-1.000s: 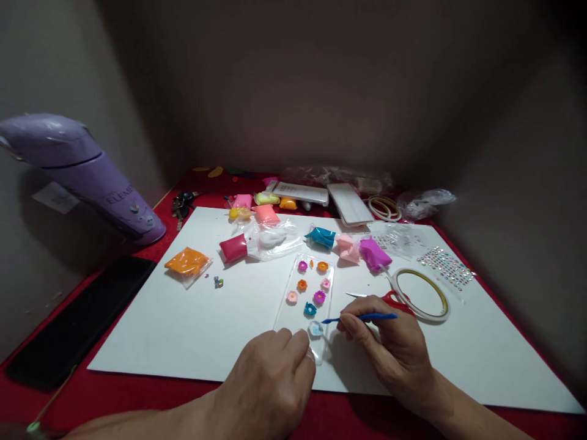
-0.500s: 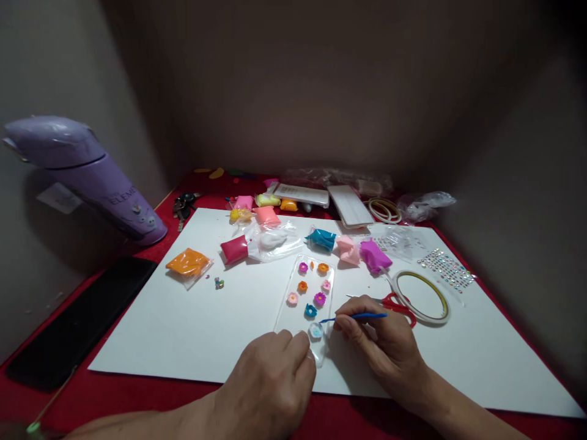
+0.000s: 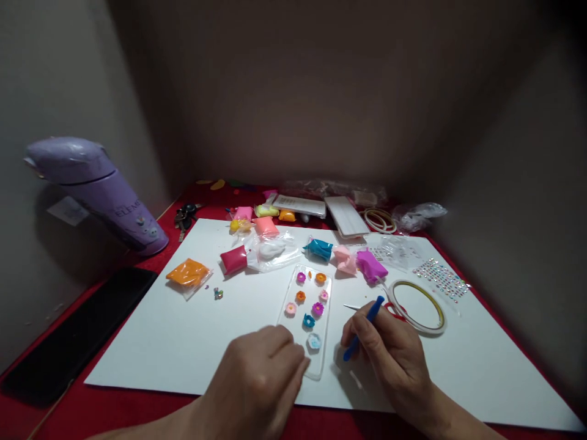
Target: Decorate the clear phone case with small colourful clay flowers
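A clear phone case [image 3: 293, 290] lies on a white sheet [image 3: 174, 330], with several small clay flowers [image 3: 309, 321] stuck on it. My left hand [image 3: 259, 382] rests curled at the case's near left corner, fingertips touching its edge. My right hand [image 3: 389, 354] is closed on a thin blue sculpting tool [image 3: 364, 327], held just right of the case with its tip pointing down at the sheet.
Packets of coloured clay [image 3: 233, 260] lie behind the case. A tape roll [image 3: 415, 299], red scissors and a gem sticker sheet [image 3: 440, 278] sit at the right. A purple bottle [image 3: 105, 195] leans at the left, beside a black flat object [image 3: 73, 333].
My right hand has turned the blue tool from pointing left at the flowers to pointing down beside the case. The view has tilted slightly, shifting everything lower.
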`<state>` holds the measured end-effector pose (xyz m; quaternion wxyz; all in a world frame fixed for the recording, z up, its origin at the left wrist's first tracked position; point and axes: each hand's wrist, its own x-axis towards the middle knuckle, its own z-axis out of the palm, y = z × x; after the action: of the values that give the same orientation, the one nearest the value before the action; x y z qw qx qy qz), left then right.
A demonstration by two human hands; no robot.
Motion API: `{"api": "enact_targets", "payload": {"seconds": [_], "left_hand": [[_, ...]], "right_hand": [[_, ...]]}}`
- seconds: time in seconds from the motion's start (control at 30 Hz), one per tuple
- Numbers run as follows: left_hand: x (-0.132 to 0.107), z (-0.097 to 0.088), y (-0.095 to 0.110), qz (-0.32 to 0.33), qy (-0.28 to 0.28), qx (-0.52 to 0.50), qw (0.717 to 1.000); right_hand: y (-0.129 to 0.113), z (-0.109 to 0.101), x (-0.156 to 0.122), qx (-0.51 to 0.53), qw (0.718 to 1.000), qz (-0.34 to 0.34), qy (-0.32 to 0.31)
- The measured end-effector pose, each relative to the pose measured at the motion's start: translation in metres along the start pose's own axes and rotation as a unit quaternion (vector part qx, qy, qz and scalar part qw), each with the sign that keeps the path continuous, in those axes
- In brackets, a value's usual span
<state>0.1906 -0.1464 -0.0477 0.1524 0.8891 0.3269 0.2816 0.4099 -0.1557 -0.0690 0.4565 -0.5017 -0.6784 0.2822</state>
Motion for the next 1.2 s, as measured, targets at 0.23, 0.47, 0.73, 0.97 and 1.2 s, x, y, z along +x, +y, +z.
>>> {"api": "enact_targets", "payload": {"seconds": [0.23, 0.47, 0.73, 0.97, 1.2], "left_hand": [[0.011, -0.023, -0.009, -0.283, 0.045, -0.192, 0.939], [0.02, -0.026, -0.015, -0.448, 0.006, -0.431, 0.783], [0.025, -0.023, -0.018, -0.473, 0.038, -0.513, 0.716], [0.022, -0.012, -0.015, -0.446, 0.007, -0.581, 0.681], [0.02, 0.004, -0.009, -0.41, -0.032, -0.629, 0.66]], "right_hand": [[-0.004, 0.005, 0.001, 0.046, 0.992, 0.112, 0.034], [0.0, 0.01, 0.002, 0.062, 0.975, 0.213, 0.011], [0.004, 0.008, 0.004, 0.076, 0.971, 0.225, 0.019], [0.004, 0.009, 0.005, 0.09, 0.968, 0.232, 0.019], [0.004, 0.01, 0.004, 0.098, 0.968, 0.232, 0.011]]}}
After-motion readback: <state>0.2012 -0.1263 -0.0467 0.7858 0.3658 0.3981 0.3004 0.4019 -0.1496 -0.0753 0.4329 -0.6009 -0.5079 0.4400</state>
